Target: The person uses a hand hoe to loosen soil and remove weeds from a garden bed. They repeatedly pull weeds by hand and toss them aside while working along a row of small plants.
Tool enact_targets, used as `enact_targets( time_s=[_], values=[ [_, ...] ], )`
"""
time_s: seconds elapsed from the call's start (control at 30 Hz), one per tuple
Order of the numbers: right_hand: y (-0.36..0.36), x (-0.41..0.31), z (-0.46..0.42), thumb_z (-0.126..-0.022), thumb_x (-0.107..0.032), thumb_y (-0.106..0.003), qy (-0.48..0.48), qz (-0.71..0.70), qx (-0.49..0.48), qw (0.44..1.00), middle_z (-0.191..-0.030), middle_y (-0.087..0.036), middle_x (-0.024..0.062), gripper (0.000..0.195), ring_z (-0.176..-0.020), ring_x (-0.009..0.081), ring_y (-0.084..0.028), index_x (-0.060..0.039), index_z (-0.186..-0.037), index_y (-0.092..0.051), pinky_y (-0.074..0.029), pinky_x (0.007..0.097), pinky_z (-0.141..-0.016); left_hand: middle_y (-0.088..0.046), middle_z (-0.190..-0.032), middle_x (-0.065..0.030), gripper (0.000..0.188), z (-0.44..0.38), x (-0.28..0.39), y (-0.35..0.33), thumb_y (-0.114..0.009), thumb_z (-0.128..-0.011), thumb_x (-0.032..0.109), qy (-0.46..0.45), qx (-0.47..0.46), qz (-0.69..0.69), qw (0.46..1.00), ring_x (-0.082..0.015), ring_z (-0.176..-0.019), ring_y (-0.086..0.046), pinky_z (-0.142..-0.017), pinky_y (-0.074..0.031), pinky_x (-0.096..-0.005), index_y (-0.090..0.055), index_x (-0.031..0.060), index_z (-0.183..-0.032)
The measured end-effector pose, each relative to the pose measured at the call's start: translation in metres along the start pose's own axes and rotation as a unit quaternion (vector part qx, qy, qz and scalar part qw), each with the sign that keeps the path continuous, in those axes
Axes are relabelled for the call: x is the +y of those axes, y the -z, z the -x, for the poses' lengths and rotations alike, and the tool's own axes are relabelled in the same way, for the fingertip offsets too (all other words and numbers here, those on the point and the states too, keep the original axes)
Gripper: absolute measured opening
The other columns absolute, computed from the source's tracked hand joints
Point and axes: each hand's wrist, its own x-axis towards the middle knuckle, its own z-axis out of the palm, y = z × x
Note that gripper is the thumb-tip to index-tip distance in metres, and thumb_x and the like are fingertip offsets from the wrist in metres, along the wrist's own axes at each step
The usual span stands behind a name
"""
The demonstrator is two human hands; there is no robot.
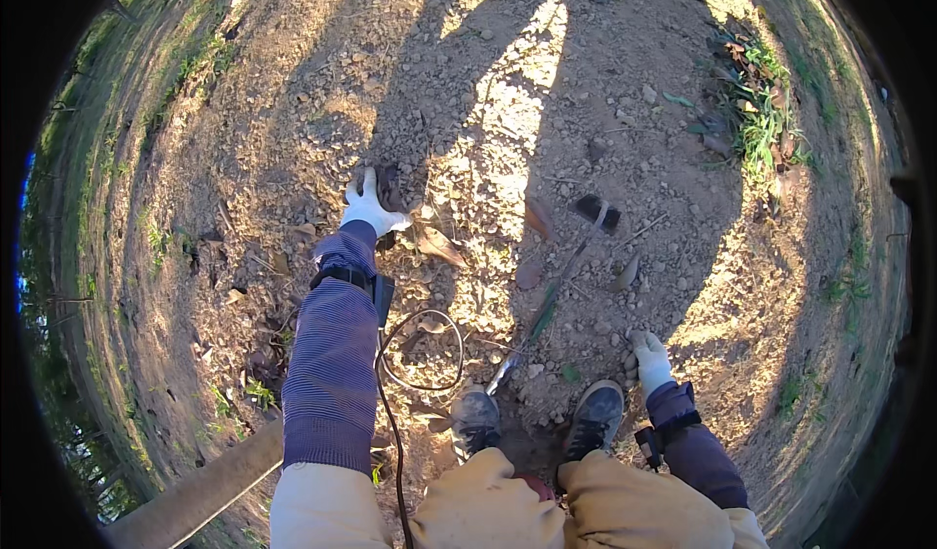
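Observation:
My left hand, in a white glove, reaches forward to the ground with its fingers spread. Beside its fingertips is a dark clod or dry leaf, and a curled tan leaf lies to its right. Low beside my right shoe is my gloved right hand, its fingers curled down near small brown lumps; whether it holds any is unclear. Between the hands lies a long thin-handled tool, seemingly a hoe, its dark blade farther away and its near end by my left shoe.
A black cable loops on the soil and runs up from the device strapped to my left wrist. A straight beam crosses the lower left. Grass and leaves form a clump at the upper right. Long shadows stripe the cloddy soil.

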Motion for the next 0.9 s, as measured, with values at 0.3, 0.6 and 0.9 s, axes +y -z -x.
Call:
enact_targets(
  time_s=[0.3, 0.6, 0.9],
  values=[
    [0.001, 0.004, -0.002, -0.090, -0.036, -0.050, 0.010, 0.008, -0.005, 1.000, -0.056, -0.052, 0.0032, 0.027, -0.037, 0.0120, -0.043, -0.0090, -0.090, -0.054, -0.038, 0.0259, -0.032, -0.050, -0.110, -0.0112, 0.049, 0.065, 0.000, -0.047, -0.073, -0.062, 0.019, -0.207, 0.112, 0.084, 0.968, -0.0287, -0.101, -0.052, -0.082, -0.046, -0.0380, -0.055, 0.0076, -0.106],
    [0.002, 0.010, -0.012, -0.088, -0.038, -0.052, 0.037, 0.004, -0.003, 0.999, -0.056, -0.051, 0.0036, 0.031, -0.037, 0.0122, -0.042, -0.0081, -0.095, -0.055, -0.036, 0.0270, -0.032, -0.053, -0.097, -0.0124, 0.027, 0.088, -0.002, -0.079, -0.068, -0.063, 0.007, -0.253, 0.195, 0.126, 0.939, -0.0317, -0.089, -0.055, -0.078, -0.046, -0.0371, -0.057, 0.0053, -0.089],
    [0.001, 0.010, -0.008, -0.088, -0.037, -0.052, 0.029, -0.014, 0.005, 0.999, -0.056, -0.051, 0.0036, 0.031, -0.036, 0.0116, -0.041, -0.0075, -0.097, -0.056, -0.037, 0.0261, -0.031, -0.045, -0.119, -0.0132, 0.057, 0.086, -0.100, -0.037, -0.074, -0.064, 0.035, -0.054, 0.160, -0.028, 0.985, -0.0309, -0.108, -0.047, -0.091, -0.040, -0.0388, -0.054, 0.0085, -0.110]
  ],
)
